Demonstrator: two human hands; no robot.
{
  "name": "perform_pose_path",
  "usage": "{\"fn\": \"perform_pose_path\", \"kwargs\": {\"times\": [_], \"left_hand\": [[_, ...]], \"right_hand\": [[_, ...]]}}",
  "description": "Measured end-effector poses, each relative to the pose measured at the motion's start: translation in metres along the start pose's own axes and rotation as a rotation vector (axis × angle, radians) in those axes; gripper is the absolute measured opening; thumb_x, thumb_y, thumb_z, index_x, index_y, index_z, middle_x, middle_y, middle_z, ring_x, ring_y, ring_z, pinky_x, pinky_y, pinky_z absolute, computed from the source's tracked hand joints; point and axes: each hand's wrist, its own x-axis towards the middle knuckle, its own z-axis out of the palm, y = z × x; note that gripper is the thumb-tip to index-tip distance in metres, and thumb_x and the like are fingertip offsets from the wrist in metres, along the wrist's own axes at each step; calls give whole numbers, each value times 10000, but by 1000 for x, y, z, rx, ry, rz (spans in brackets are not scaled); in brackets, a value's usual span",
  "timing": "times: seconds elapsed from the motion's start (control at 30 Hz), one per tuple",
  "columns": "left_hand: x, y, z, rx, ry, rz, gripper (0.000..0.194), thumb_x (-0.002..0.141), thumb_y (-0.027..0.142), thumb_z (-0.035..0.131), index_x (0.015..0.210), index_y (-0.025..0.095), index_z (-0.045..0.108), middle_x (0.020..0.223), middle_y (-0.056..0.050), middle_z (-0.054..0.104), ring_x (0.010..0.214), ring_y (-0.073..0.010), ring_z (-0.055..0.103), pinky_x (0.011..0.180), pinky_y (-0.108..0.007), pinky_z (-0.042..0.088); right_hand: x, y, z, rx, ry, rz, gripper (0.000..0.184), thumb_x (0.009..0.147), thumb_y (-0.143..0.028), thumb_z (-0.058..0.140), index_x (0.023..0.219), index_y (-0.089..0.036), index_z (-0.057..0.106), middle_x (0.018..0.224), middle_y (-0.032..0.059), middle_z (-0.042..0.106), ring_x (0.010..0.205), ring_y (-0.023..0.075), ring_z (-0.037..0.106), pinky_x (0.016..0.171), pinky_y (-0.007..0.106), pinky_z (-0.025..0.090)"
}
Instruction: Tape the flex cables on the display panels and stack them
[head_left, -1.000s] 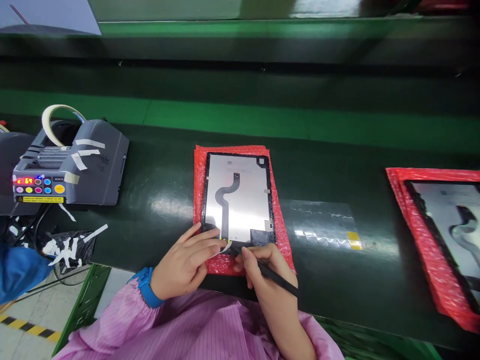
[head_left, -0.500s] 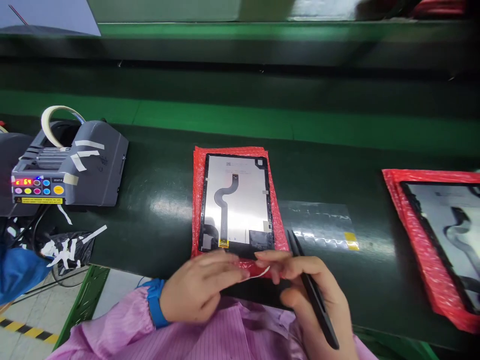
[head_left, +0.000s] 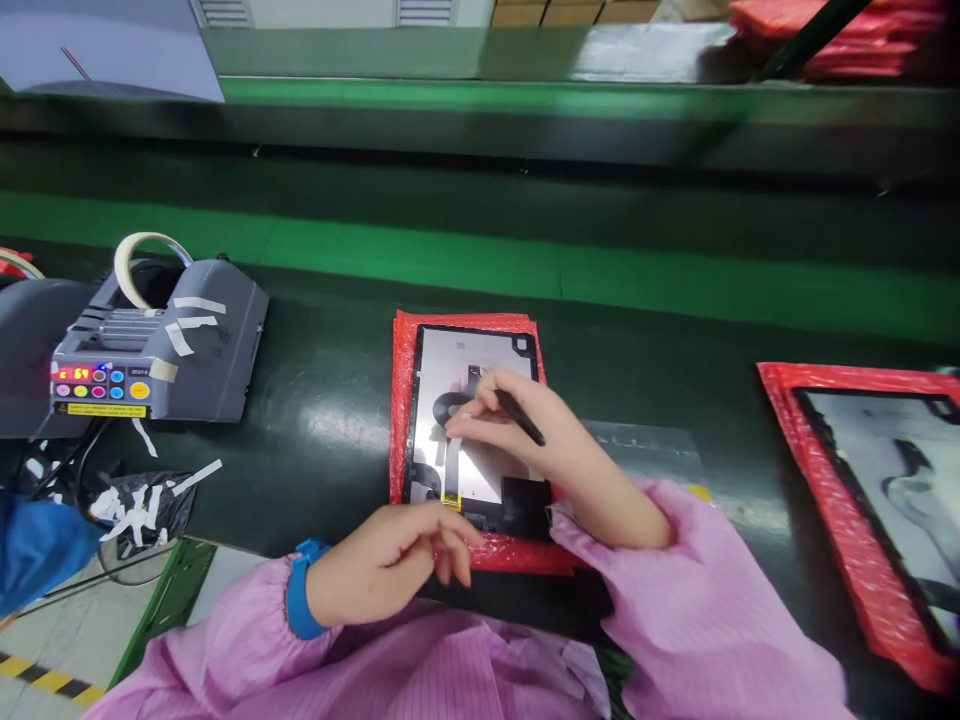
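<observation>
A silver display panel (head_left: 480, 352) with a black flex cable (head_left: 448, 406) lies on red bubble wrap (head_left: 402, 400) on the dark green belt. My right hand (head_left: 517, 425) reaches over the middle of the panel, closed on black tweezers (head_left: 521, 418), its fingertips down at the cable. My left hand (head_left: 401, 560) hovers at the near edge of the bubble wrap, fingers loosely apart and pointing down, with nothing visible in them. Both arms are in pink sleeves; a blue band sits on the left wrist.
A grey tape dispenser (head_left: 191, 340) with lit buttons stands at the left, with white tape scraps on a black bag (head_left: 139, 500) below it. A second panel on red bubble wrap (head_left: 885, 480) lies at the right. A clear film (head_left: 645, 440) lies beside the middle panel.
My right hand has moved from the near edge up over the middle of the panel with the tweezers. My left hand has drawn back to the wrap's near edge. The camera tilted up slightly.
</observation>
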Motion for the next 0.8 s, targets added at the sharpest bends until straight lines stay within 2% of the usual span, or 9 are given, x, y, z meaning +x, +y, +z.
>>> {"fn": "perform_pose_path", "kwargs": {"times": [0.07,0.13,0.2,0.27,0.47,0.57,0.7,0.8], "left_hand": [[8,7,-11,446,109,105,399,863,14,401,1140,160,649,1044,-97,743,950,-202,673,873,-367,562],[16,7,-18,843,161,176,426,862,6,409,1177,154,654,1221,-126,729,1161,-263,628,1001,-449,523],[23,2,-23,1113,158,190,443,876,4,428,1234,144,648,1345,-135,698,1293,-294,573,1054,-481,491],[27,-4,-25,1257,143,185,434,886,18,467,1264,139,644,1390,-129,683,1329,-299,563,1062,-475,482],[28,-12,-22,1296,177,200,386,907,43,485,1241,136,656,1368,-111,702,1321,-277,586,1077,-437,477],[29,-13,-21,1282,221,223,370,905,40,483,1219,120,663,1346,-115,714,1278,-280,608,1062,-434,497],[26,-13,-17,1280,256,207,364,916,42,477,1217,119,668,1358,-130,707,1266,-285,610,1034,-443,521],[20,-5,-7,1261,267,180,368,938,50,458,1238,117,661,1320,-141,723,1254,-297,612,1053,-486,511]], "right_hand": [[15,6,3,-27,-34,-14,552,742,-581,826,746,-269,370,758,23,762,806,247,764,744,366,542],[24,10,6,-47,-33,-27,526,765,-590,797,760,-270,380,768,21,756,823,254,767,754,376,535],[28,12,7,-59,-31,-47,497,786,-573,783,763,-269,390,767,16,744,831,253,770,750,371,532],[30,14,7,-63,-26,-70,488,791,-562,785,762,-270,395,756,9,732,824,249,770,740,366,536],[39,23,10,-86,8,-83,567,713,-586,847,755,-278,372,752,27,763,777,258,771,732,383,554],[51,25,9,-114,71,-113,585,698,-622,834,757,-280,362,727,23,756,723,251,752,695,375,535],[64,19,-5,-277,345,-143,521,748,-567,800,761,-278,366,692,-3,716,643,209,683,648,341,478],[47,16,-22,-432,555,-146,426,806,-461,768,763,-274,388,701,-18,688,652,189,638,670,329,445]]}}
